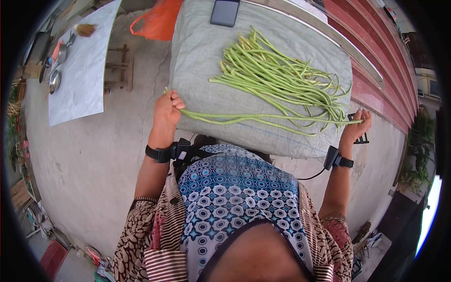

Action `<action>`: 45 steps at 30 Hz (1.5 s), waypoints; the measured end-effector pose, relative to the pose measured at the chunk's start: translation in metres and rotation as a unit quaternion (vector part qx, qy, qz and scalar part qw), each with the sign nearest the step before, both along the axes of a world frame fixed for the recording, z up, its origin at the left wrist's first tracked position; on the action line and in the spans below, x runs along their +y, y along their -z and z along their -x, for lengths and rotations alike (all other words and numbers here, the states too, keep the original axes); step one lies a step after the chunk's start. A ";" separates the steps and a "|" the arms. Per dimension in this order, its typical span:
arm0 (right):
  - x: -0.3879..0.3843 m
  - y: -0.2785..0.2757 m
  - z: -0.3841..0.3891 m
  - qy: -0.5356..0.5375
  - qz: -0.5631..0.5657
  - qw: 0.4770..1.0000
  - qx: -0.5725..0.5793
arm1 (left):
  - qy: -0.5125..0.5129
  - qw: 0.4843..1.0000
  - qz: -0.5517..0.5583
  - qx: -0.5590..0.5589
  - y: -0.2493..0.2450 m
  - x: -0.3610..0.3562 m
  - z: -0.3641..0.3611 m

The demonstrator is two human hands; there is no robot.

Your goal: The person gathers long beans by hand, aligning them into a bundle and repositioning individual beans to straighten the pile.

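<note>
A heap of long green beans [277, 75] lies on a table covered with grey woven sheeting [197, 61]. My left hand [168, 109], at the table's left front edge, is closed round the ends of a few long beans [225, 118] that stretch to the right along the front edge. At the right corner, my right hand [358, 124] pinches the far end of one of these beans. Another of them ends short of my right hand, its tip resting on the sheeting.
A dark phone [225, 12] lies at the table's back edge, beside an orange plastic bag [157, 22]. To the left, a white-topped table [82, 70] holds a metal bowl [55, 82] and a small brush [85, 30]. Red steps [376, 61] rise at the right.
</note>
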State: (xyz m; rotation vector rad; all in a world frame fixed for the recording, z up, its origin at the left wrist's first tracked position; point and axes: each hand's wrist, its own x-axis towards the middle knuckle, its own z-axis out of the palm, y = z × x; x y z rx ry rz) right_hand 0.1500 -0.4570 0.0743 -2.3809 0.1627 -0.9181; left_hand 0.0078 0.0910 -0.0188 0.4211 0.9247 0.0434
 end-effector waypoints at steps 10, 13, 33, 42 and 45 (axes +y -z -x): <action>0.053 -0.001 0.056 -0.097 0.285 0.887 0.351 | -0.050 0.985 0.150 -0.066 -0.017 -0.054 -0.030; 0.150 0.001 0.070 -0.260 0.211 0.889 0.312 | -0.004 0.994 0.075 -0.079 -0.011 -0.062 -0.032; 0.280 0.040 0.069 -0.328 0.139 0.920 0.160 | 0.185 0.974 -0.048 -0.121 -0.023 -0.067 -0.015; 0.300 0.038 0.090 -0.373 -0.094 0.872 0.304 | 0.203 0.945 -0.011 -0.254 -0.036 -0.080 -0.018; 0.299 0.044 0.089 -0.410 -0.062 0.883 0.221 | 0.188 0.954 -0.025 -0.233 -0.038 -0.082 -0.020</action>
